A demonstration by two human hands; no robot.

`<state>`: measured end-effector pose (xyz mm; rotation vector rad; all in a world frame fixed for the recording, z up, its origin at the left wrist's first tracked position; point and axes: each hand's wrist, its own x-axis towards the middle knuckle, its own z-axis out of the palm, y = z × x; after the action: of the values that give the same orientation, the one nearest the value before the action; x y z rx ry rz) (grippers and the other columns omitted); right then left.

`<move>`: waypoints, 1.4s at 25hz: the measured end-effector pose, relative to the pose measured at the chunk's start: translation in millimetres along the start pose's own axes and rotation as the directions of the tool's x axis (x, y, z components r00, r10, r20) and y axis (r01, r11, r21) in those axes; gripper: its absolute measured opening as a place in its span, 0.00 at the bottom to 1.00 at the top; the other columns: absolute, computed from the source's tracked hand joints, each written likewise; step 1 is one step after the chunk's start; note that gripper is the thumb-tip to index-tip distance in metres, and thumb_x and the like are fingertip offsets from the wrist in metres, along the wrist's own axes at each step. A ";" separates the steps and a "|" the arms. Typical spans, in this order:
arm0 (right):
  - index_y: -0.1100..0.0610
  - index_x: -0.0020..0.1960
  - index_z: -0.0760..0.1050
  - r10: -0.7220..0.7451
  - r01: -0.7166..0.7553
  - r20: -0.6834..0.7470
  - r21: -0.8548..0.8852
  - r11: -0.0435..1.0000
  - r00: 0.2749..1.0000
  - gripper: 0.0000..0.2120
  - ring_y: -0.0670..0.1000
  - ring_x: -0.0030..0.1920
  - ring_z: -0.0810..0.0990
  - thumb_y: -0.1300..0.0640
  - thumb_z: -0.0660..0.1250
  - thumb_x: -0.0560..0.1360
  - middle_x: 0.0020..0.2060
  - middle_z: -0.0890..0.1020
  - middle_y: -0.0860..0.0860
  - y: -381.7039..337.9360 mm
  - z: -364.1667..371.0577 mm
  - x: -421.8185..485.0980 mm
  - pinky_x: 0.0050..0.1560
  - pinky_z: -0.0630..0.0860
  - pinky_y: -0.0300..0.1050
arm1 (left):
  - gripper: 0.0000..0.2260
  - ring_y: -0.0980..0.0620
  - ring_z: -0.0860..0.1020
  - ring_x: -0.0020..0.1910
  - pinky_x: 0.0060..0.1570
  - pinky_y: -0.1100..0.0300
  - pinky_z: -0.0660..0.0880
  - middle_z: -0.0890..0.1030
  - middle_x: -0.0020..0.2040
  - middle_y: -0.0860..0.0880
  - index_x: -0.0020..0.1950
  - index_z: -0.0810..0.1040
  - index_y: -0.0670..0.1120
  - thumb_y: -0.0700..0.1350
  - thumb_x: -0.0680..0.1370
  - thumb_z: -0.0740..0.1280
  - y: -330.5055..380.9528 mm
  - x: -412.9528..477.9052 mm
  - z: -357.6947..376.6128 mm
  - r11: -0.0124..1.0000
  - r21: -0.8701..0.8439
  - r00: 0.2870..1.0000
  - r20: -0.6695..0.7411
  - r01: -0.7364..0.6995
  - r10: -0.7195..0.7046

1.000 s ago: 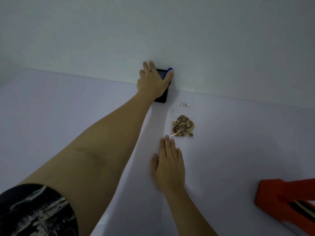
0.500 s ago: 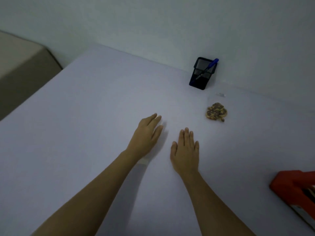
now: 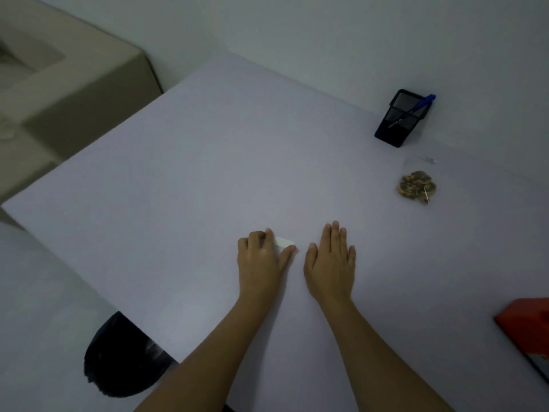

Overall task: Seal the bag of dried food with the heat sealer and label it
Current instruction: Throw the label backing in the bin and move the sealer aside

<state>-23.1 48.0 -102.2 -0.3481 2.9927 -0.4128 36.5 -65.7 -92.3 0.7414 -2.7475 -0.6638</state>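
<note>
The desk [image 3: 184, 179] is the largest thing in view, a broad, smooth, pale lavender sheet reaching to a plain wall; beside its left edge stands a beige, boxy piece of furniture [image 3: 59, 93], blurred. At the right edge a red, hard-edged block [image 3: 525, 325], perhaps the heat sealer, is cut off by the frame.

The right hand [image 3: 331, 263] lies flat on the desk, palm down, fingers [image 3: 334, 236] straight and together, holding nothing. The left hand [image 3: 261, 260], just beside it, has its fingers [image 3: 257, 237] curled, with thumb and forefinger pinching a small white rectangular label [image 3: 284, 241] that lies against the desk.

Far back near the wall stands a black mesh pen holder [image 3: 399, 120], tilted in this view, with a blue pen [image 3: 416, 107] leaning in it. Near it, well apart from both hands, lies the clear bag of dried food [image 3: 416, 187], a brown, lumpy cluster, with a small pale tag [image 3: 429, 159] beyond it.

Half a second ago the left hand lay open and flat with no label visible; a second ago it reached to the pen holder. The view has swung left, so the bag sits nearer the right edge.
</note>
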 end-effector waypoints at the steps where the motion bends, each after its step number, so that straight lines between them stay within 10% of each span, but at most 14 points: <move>1: 0.60 0.74 0.50 -0.001 0.001 -0.007 0.005 1.000 1.000 0.26 0.53 0.75 0.49 0.51 0.46 0.79 0.75 0.53 0.54 0.4 0.2 0.1 0.73 0.48 0.55 | 0.23 0.41 0.76 0.46 0.41 0.53 0.77 0.79 0.49 0.41 0.55 0.79 0.39 0.57 0.70 0.70 5.1 -1.0 2.3 1.000 0.022 0.999 -0.040 0.015 -0.014; 11: 0.60 0.74 0.50 -0.021 0.022 -0.026 0.060 0.998 0.999 0.26 0.53 0.75 0.49 0.52 0.51 0.80 0.75 0.54 0.54 5.2 0.6 -1.3 0.73 0.48 0.53 | 0.10 0.44 0.77 0.48 0.47 0.50 0.77 0.82 0.47 0.45 0.52 0.82 0.41 0.45 0.74 0.68 8.5 -7.7 13.3 0.978 -0.210 0.977 -0.210 0.001 -0.046; 17: 0.60 0.74 0.51 -0.083 0.086 -0.039 0.101 0.991 0.996 0.25 0.53 0.75 0.50 0.53 0.50 0.80 0.75 0.55 0.55 -3.1 -3.6 -6.1 0.73 0.48 0.53 | 0.13 0.53 0.79 0.45 0.50 0.67 0.75 0.82 0.47 0.47 0.61 0.77 0.43 0.41 0.77 0.67 9.2 -8.8 -16.9 0.801 -0.575 0.942 -0.146 0.167 -0.301; 21: 0.59 0.75 0.47 -0.229 0.223 0.017 0.164 0.961 0.973 0.27 0.50 0.75 0.45 0.51 0.44 0.78 0.76 0.51 0.53 -51.1 -0.1 -29.5 0.73 0.43 0.48 | 0.14 0.64 0.77 0.41 0.41 0.79 0.71 0.78 0.41 0.58 0.60 0.75 0.47 0.42 0.75 0.69 -20.5 -12.0 -54.5 0.625 -0.733 0.847 -0.129 0.269 -0.516; 27: 0.56 0.75 0.42 -0.472 0.426 0.055 0.349 0.835 0.880 0.28 0.43 0.72 0.38 0.47 0.41 0.78 0.76 0.46 0.50 -202.4 32.7 -99.7 0.71 0.38 0.44 | 0.01 0.51 0.81 0.42 0.45 0.57 0.79 0.81 0.40 0.53 0.46 0.77 0.50 0.45 0.75 0.68 -147.8 -33.6 -132.5 0.497 -0.809 0.651 -0.198 0.314 -0.733; 35: 0.57 0.74 0.44 -0.716 0.646 0.093 0.363 0.672 0.692 0.27 0.48 0.75 0.46 0.48 0.44 0.79 0.75 0.52 0.52 -335.2 118.3 -194.3 0.72 0.43 0.45 | 0.05 0.54 0.81 0.43 0.48 0.57 0.79 0.80 0.40 0.54 0.44 0.77 0.51 0.47 0.78 0.64 -324.1 -107.8 -191.0 0.441 -0.820 0.475 -0.243 0.365 -0.846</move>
<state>251.3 -250.0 -109.2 -1.3997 2.3955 -0.8131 325.6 -329.5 -89.8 1.5062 -1.2978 -1.1879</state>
